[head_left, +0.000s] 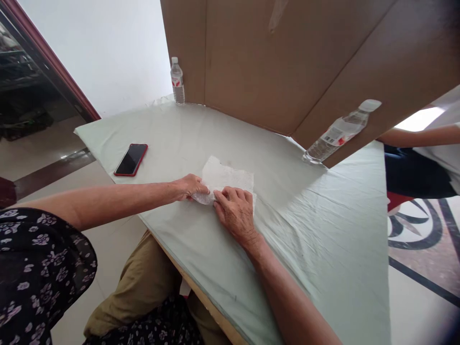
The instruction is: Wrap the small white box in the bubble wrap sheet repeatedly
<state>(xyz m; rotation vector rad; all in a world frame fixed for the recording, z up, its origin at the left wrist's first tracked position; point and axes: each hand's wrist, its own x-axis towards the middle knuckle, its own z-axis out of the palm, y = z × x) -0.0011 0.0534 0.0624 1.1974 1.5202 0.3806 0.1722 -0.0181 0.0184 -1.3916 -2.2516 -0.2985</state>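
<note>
A thin white textured sheet (230,177), like a paper towel or fine bubble wrap, lies on the cloth-covered table. Its near edge is bunched or rolled up. At its left near corner, my left hand (189,187) is closed, pinching the edge between thumb and fingers. My right hand (237,211) is closed on the right part of the near edge, fingers bent and close together, thumb toward the left hand. The right palm hides part of the sheet.
A phone with a red case (131,160) lies at the left. Tall cardboard (251,67) stands at the back, with one water bottle (177,82) on the left and another bottle (341,133) on the right. Another person's arm (420,137) shows beyond the cardboard. The pale green tablecloth (330,249) is wrinkled.
</note>
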